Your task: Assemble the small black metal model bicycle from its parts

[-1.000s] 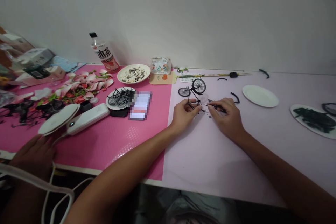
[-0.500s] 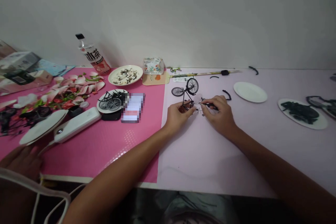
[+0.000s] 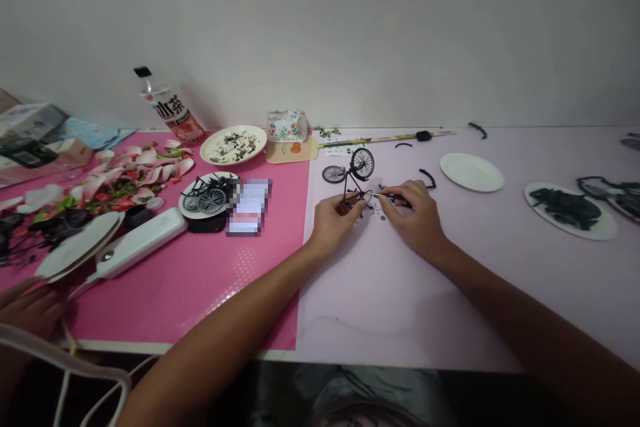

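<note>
Left hand (image 3: 332,225) gripping bike (image 3: 351,175), 2 wheels (image 3: 363,163) on; right hand (image 3: 416,215) pinching tool (image 3: 401,200); loose bits (image 3: 383,217) lying nearby, seemingly unfitted.

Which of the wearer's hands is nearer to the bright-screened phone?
Left. The left hand, holding the miniature bicycle, is right of the phone; the right hand, gripping a thin tool, is farther right, beyond the left hand.

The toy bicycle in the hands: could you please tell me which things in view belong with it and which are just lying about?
Belonging:
toy bicycle, held by the left hand;
thin tool, in the right hand;
probably the dark bicycle pieces by the phone.

Apparently just lying about:
phone;
bottle;
flowered packet;
petals.
</note>
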`<state>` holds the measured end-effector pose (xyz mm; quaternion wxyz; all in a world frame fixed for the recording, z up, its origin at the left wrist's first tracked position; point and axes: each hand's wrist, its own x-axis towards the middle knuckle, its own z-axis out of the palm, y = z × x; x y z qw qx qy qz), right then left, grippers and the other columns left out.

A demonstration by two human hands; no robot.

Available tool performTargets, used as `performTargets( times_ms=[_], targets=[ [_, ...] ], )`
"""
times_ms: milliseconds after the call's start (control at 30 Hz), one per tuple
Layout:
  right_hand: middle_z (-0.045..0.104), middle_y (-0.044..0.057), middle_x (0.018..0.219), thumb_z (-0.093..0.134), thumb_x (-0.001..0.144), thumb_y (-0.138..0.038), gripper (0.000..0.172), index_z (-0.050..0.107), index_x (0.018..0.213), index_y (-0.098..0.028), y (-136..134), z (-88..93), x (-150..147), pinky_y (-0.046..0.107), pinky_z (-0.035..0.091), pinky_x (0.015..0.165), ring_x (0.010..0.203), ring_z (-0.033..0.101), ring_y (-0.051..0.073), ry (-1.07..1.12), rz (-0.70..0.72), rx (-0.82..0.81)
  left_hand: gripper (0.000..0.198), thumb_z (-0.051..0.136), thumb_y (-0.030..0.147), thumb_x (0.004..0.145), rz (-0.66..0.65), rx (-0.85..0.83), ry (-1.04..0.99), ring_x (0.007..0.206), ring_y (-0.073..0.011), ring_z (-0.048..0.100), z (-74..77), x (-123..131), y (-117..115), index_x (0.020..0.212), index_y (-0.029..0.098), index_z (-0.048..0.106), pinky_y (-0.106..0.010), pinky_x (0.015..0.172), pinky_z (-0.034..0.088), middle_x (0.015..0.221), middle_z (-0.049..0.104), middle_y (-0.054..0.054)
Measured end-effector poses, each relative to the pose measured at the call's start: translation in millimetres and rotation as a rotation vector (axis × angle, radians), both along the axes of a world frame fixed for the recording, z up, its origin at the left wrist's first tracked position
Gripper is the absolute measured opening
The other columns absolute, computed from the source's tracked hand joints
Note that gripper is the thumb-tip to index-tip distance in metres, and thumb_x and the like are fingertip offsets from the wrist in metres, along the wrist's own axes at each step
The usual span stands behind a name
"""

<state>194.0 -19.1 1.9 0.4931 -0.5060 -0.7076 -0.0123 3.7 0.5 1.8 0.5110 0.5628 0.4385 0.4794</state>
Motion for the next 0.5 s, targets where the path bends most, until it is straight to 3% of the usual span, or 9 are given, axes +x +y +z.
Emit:
performTargets(
  times_ms=[500],
  targets=[
    [0.066, 0.003, 0.079, 0.069, 0.098, -0.025, 0.008, 0.077, 0.100, -0.023, 0.1, -0.8, 0.2, 0.041, 0.050, 0.082, 0.079, 0.058, 0.022, -0.035, 0.042, 0.049, 0.033, 0.079, 0.039, 0.088, -0.016, -0.007, -0.036, 0.072, -0.0151, 0.066, -6.5, 1.6, 4.3, 0.106, 0.013, 0.085, -0.026, 0.065, 0.051, 0.092, 0.082, -0.010]
  ],
)
